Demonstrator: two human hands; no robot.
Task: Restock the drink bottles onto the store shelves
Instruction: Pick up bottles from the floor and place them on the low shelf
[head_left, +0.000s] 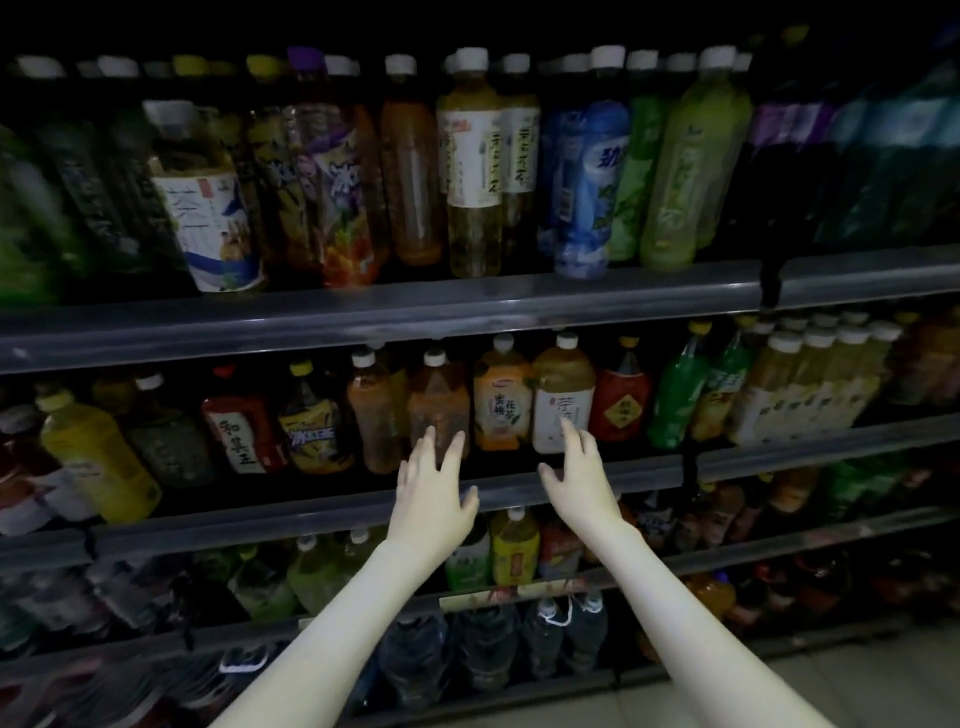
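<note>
1. My left hand (434, 483) and right hand (582, 470) are spread open and hold nothing, raised at the middle shelf (311, 512).
2. The drink bottles (501, 400) stand there in rows, labels outward for shoppers.
3. The brown tea bottle (439, 408) and white-label bottle (563, 402) are at my fingertips. In this dim light I can't tell if I'm touching them. I'm probably about to straighten them.

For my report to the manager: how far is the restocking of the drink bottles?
Looks done: the top shelf and middle shelf stand full of bottles along their fronts. In hand: nothing; the left hand and right hand reach, fingers spread, toward the brown tea bottle and the white-label tea bottle. Left: unclear; no unshelved bottles show, and the lower shelves are dark.
</note>
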